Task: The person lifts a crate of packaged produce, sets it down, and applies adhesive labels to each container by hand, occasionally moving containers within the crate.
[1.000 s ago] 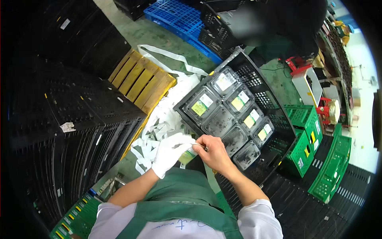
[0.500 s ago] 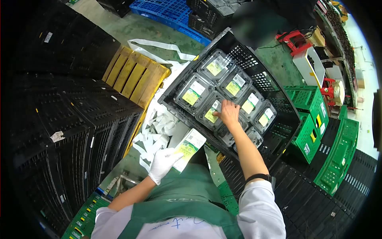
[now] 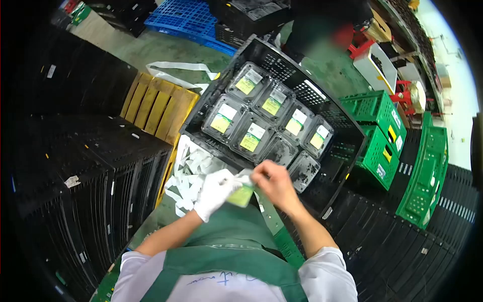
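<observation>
My left hand (image 3: 216,192), in a white glove, grips a stack of green-and-white labels (image 3: 242,195) in front of my apron. My bare right hand (image 3: 276,186) is closed in a pinch at the labels' upper right edge; motion blur hides exactly how much it holds. Just beyond, a black plastic crate (image 3: 199,132) stands tilted in view. Inside are several clear plastic clamshell boxes with labels on their lids, such as a labelled box (image 3: 236,135). Two boxes near my right hand, an unlabelled box (image 3: 280,151) and another unlabelled box (image 3: 305,170), show dark contents.
Stacked black crates (image 3: 75,151) rise on the left beside a yellow pallet (image 3: 163,103). White strip waste (image 3: 188,168) lies on the floor. Green crates (image 3: 375,136) stand at right, a blue pallet (image 3: 186,22) at the back. A person in dark clothing (image 3: 322,25) is beyond the crate.
My right hand has left a labelled box in the crate and come back to the labels in my left hand. The view has shifted, so the crate appears further left.
</observation>
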Demonstrator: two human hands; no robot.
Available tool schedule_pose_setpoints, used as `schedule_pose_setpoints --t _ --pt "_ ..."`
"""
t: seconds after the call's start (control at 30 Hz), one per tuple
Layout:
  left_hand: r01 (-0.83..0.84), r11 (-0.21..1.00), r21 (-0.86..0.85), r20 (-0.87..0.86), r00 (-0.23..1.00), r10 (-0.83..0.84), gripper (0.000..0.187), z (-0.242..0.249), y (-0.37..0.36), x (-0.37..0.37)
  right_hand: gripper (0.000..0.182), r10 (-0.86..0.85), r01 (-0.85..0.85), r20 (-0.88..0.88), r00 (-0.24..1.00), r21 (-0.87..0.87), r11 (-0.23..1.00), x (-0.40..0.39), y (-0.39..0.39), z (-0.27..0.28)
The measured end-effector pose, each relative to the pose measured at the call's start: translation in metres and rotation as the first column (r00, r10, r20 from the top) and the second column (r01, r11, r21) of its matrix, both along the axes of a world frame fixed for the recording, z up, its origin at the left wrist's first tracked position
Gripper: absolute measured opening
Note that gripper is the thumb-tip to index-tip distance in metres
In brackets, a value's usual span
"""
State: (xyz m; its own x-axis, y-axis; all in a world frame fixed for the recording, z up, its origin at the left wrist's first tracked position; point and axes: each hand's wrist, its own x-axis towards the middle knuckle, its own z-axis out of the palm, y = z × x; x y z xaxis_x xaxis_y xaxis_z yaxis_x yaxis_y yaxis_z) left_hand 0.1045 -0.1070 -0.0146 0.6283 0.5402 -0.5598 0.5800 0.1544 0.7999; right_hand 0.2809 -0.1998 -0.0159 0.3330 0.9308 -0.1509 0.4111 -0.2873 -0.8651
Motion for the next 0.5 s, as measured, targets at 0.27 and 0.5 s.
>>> schedule_pose_setpoints --t 0.27,0.5 --pt "-0.106 0.902 -0.418 0.079 0.985 0.152 0.023 -0.047 -0.063 -0.029 0.039 0.087 0.118 0.409 0.909 -0.452 0.884 0.1 -0.041 -0.148" --pt "-0.089 0.984 -0.157 0.131 0.985 0.11 0.024 -0.021 -0.034 -0.023 0.091 0.068 0.314 0.673 0.736 -0.429 0.847 0.074 -0.034 -0.133"
